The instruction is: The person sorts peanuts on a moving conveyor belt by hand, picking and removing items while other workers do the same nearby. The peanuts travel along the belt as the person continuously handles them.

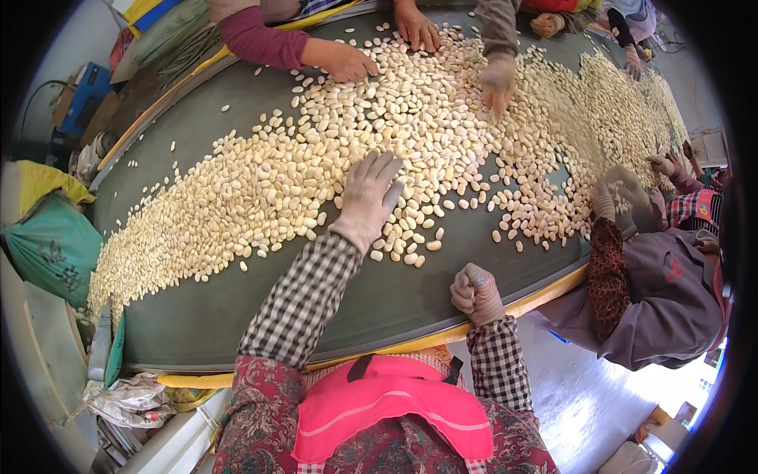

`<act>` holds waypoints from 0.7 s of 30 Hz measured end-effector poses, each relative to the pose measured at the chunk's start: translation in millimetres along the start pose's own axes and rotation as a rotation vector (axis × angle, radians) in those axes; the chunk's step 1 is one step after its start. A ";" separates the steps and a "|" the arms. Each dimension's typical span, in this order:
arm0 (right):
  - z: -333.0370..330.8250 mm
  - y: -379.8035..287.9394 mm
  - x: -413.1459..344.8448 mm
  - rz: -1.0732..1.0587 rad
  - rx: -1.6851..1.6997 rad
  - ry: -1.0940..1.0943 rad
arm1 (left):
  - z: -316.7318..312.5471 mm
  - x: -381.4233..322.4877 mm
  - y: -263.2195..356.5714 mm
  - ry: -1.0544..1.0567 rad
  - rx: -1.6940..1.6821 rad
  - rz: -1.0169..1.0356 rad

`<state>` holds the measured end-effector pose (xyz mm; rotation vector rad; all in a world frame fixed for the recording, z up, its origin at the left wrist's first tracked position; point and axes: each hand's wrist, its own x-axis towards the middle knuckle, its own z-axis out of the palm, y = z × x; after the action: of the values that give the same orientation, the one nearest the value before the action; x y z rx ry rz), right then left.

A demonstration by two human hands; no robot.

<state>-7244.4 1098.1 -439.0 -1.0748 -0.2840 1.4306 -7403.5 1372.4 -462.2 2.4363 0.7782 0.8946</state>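
A broad layer of pale, cream-coloured beans [254,189] lies across a dark green conveyor belt [296,308]. My left hand [370,195], in a pale glove with grey fingertips, rests palm down on the beans with its fingers slightly apart; what is under the palm is hidden. Near the belt's front edge, to the right, my right hand [477,294] in a similar glove is curled into a fist. Whether anything is inside that fist does not show. Both forearms wear black-and-white checked sleeves.
Across the belt, co-workers' hands [349,62] touch the beans. Another worker in a grey-purple garment [663,290] stands close on my right. Yellow padding [414,342] runs along the near edge. A green sack [56,249] stands by the belt's left end, where beans spill off.
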 end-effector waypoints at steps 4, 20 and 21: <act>10.1 4.1 -0.4 -0.004 0.074 0.051 | 19.0 45.1 3.9 -0.284 0.274 0.073; 40.2 55.9 -2.5 0.008 0.339 0.033 | -63.9 -165.2 -21.4 -0.096 0.353 0.039; 42.9 60.1 -4.2 0.013 0.366 0.016 | -66.7 -170.0 -18.6 -0.097 0.276 0.059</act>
<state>-7315.9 1100.0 -458.1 -0.7889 -0.0004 1.4181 -7563.8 1292.2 -501.7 2.7324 0.8466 0.7233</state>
